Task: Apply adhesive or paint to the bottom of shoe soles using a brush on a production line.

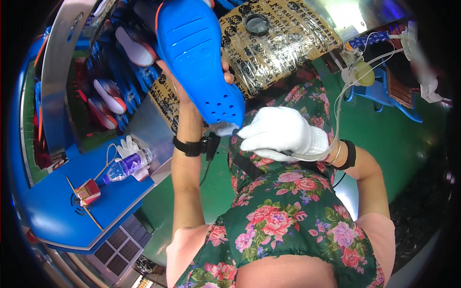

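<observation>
My left hand (181, 90) is bare and grips a blue shoe sole (194, 62) from behind, its fingertips showing at the right edge. Shallow grooves cross the upper part of the sole, and small holes dot its lower end. A ragged grey-white patch (224, 128) shows at its bottom tip. Close beside that tip is my right hand (283, 133), in a white knit glove with the fingers bent together. Something small and dark shows at its fingertips, too little to name. A pale tube (338, 108) runs down to this hand.
A tape-wrapped cardboard surface (288, 62) lies ahead, with a round dark-rimmed dish (257, 24) on it. Shoes (134, 45) with orange edges fill the left rack. A plastic bottle (127, 165) and a red box (88, 192) lie on a blue table (53, 211). A blue stool (384, 91) stands right.
</observation>
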